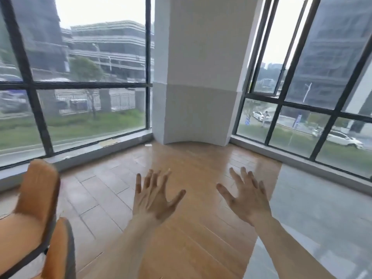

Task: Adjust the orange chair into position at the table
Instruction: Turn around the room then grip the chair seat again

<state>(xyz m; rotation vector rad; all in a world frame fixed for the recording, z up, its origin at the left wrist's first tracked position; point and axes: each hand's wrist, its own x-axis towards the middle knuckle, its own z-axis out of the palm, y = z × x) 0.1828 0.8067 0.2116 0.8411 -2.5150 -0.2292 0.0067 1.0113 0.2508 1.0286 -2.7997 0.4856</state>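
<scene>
The orange chair (38, 200) sits at the lower left edge of the view, blurred, with orange padded parts and a dark frame. My left hand (155, 198) is held out in front of me over the wooden floor, fingers spread and holding nothing. It is well to the right of the chair and apart from it. My right hand (245, 196) is raised alongside it, also spread and holding nothing. No table is in view.
A white rounded column (195, 77) stands in the corner straight ahead. Floor-to-ceiling windows with dark frames (36, 101) run along the left and right walls. The floor is wood (181, 178) in the middle and grey tile (314, 218) at the right.
</scene>
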